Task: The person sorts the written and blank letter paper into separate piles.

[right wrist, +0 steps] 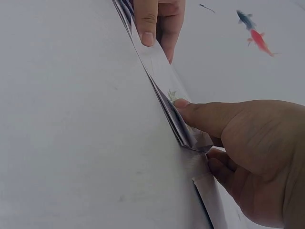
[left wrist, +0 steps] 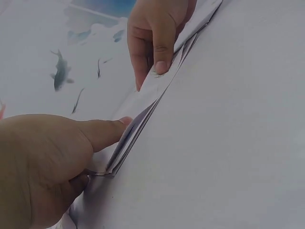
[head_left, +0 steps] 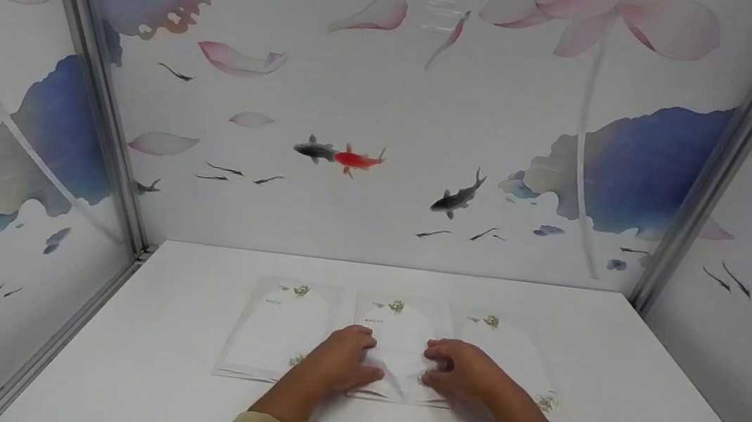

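Note:
Three stacks of printed letter paper lie side by side in the head view, each with small greenish plant motifs. Both hands are at the middle stack [head_left: 396, 344], whose front part bulges up slightly. At its left side, my left hand [head_left: 346, 358] grips the edge, thumb on top and fingers curled at the side. My right hand [head_left: 464, 371] pinches the right side the same way. Several layered sheets [left wrist: 138, 126] show along the near edge in the left wrist view. In the right wrist view, the thumb presses the top sheet [right wrist: 159, 71] near a plant print.
The left stack [head_left: 269, 337] lies beside my left hand, and the right stack [head_left: 509, 346] is partly under my right forearm. A white table [head_left: 138, 368] carries them all. White panels [head_left: 373, 232] printed with lotus and fish stand around it, framed by metal posts [head_left: 106, 95].

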`<move>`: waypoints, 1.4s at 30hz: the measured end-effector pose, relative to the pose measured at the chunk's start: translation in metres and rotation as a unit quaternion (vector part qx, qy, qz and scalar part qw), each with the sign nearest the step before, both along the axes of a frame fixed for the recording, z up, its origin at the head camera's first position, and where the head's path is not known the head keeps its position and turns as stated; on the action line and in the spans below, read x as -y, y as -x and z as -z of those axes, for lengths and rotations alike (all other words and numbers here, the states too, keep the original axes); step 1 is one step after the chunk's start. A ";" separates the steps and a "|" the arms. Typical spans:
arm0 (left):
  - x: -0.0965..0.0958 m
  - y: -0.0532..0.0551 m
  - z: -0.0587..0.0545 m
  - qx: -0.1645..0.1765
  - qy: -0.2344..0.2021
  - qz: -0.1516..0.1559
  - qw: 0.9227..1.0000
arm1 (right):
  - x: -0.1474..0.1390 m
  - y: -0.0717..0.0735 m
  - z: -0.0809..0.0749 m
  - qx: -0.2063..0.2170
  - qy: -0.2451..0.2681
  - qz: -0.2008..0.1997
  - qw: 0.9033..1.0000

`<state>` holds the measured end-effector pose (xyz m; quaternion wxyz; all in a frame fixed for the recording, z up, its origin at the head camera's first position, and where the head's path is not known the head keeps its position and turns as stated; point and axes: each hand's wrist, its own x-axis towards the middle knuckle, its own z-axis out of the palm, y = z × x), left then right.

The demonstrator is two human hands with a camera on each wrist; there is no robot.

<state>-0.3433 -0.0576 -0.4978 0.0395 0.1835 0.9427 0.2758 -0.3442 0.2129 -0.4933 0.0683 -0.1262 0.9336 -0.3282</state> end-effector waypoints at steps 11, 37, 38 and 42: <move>-0.003 0.000 0.001 -0.019 -0.038 -0.040 0.998 | 0.006 0.004 0.002 -0.027 -0.013 0.016 0.999; -0.001 -0.002 -0.001 -0.014 0.102 -0.033 0.994 | 0.007 0.003 -0.002 -0.017 -0.045 -0.023 0.999; -0.002 -0.002 -0.001 -0.016 0.099 -0.038 0.994 | 0.008 0.003 -0.002 -0.021 -0.043 -0.025 0.999; -0.004 -0.002 -0.001 -0.026 0.076 -0.063 0.995 | 0.009 0.002 -0.002 -0.041 -0.041 -0.025 0.998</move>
